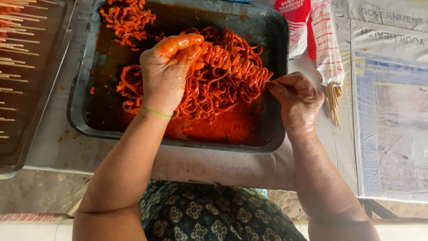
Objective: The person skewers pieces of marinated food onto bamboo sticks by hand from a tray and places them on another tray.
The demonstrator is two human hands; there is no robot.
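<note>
My left hand, smeared with orange-red sauce, pinches one end of a coil of marinated strips wound along a skewer. My right hand grips the other end of that coil at the skewer's tip, fingers closed. Both hands hover over a dark rectangular tray holding a heap of red-orange strips in thick sauce. A smaller pile of strips lies at the tray's far left corner. A thin green band circles my left wrist.
A second dark tray at the left carries several skewered pieces with bare stick ends showing. A red and white packet of bamboo skewers lies at the right, sticks poking out. Printed paper covers the table.
</note>
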